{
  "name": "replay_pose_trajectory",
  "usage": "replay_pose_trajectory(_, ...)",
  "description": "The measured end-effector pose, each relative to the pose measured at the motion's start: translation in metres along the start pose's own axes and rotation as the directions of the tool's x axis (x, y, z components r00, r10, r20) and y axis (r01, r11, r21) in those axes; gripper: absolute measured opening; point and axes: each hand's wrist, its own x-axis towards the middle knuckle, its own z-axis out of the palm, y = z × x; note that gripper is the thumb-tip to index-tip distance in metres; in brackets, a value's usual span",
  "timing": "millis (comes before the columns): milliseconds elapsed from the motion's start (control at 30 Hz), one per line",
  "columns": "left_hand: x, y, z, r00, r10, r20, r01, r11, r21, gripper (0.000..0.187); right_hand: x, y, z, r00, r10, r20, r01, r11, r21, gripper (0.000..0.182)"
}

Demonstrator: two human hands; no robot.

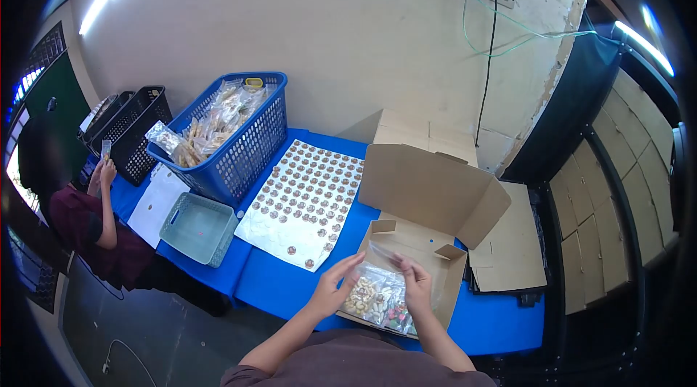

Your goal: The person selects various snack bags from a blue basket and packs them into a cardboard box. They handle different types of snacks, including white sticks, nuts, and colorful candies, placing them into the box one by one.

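Note:
An open cardboard box lies in front of me, its lid folded back. In its near part are clear plastic bags of pale, nut-like pieces, white pieces and red and green pieces. My left hand is over the box's left side, fingers and thumb apart, beside the bags. At the right, my right hand has bent fingers at the edge of a clear plastic bag, which looks pinched there. The bag's outline is faint, and its contents I cannot make out.
A sheet of round stickers lies left of the box. Beyond it stand a blue basket of filled bags and a grey-green tray. Flat cardboard is stacked at right. Another person works at far left.

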Motion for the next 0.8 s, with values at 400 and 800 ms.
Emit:
replay_pose_trajectory(400, -0.009, 0.012, 0.023, 0.984, -0.158, -0.080, 0.162, 0.986, 0.049, 0.049, -0.001, 0.006, 0.027, 0.990, -0.089, 0.108, 0.124, 0.914, -0.385, 0.039)
replay_pose_trajectory(800, -0.004, -0.006, 0.028, 0.988, -0.150, -0.045, 0.133, 0.955, -0.264, 0.029, 0.002, 0.011, 0.012, 0.988, -0.117, 0.105, 0.145, 0.933, -0.329, 0.014)
